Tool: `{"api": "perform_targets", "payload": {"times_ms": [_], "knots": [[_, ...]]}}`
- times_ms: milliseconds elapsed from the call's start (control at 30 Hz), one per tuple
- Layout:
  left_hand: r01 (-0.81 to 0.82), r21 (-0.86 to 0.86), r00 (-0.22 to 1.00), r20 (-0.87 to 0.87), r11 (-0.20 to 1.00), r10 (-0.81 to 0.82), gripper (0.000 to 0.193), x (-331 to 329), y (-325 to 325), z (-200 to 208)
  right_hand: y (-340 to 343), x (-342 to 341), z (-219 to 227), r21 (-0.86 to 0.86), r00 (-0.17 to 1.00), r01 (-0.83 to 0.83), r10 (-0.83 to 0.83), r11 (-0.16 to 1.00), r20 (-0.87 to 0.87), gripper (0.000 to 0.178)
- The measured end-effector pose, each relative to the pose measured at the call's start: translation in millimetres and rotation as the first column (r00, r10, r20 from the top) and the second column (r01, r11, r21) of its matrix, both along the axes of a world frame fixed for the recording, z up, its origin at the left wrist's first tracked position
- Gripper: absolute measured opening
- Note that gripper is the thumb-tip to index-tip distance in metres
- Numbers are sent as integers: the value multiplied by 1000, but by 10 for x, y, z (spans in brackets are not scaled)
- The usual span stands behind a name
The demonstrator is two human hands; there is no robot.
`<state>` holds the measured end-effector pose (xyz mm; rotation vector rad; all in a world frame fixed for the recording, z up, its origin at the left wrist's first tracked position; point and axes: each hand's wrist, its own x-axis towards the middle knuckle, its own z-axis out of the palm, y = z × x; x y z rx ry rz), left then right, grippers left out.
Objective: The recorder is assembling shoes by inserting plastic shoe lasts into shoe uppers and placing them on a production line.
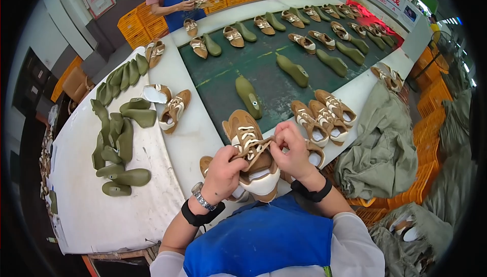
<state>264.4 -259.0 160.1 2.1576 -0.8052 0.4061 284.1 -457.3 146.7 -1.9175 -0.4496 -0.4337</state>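
Note:
A brown sneaker [242, 125] with white laces and a white heel is in front of me, its toe pointing away toward the green belt. My left hand [222, 171] is closed on the left side of its opening, near the laces. The fingers of my right hand [291, 150] pinch the upper edge on the other side, so the top is pulled up between both hands. Other brown shoes lie partly hidden under my hands. Several matching sneakers [324, 119] stand just right of my right hand. Beyond the held shoe, an olive-green shoe last [248, 97] lies on the belt.
The green belt [223, 87] carries rows of sneakers and lasts. More lasts [122, 140] lie on the white-covered table [157, 175] at left, beside another sneaker [175, 110]. Grey-green cloth [378, 145] covers orange crates [431, 160] at right. Across the belt, a person [175, 3] handles a shoe.

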Motion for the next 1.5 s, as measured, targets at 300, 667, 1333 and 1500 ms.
{"api": "perform_targets", "payload": {"times_ms": [300,667,1333,1500], "knots": [[-334,28,941,69,942,332,18,667,-128,-185,129,117,284,-573,934,-327,351,752,-71,27],[-126,386,871,-397,914,288,46,521,682,-1142,-742,2825,-842,-763,920,-192,-157,618,-359,24],[-623,123,698,-359,773,620,54,-426,974,-1781,690,713,-965,-649,730,-680,224,341,-646,71],[-715,-9,693,-138,699,708,42,-332,1228,-1225,700,383,-1065,-622,779,-625,316,471,-542,69]]}}
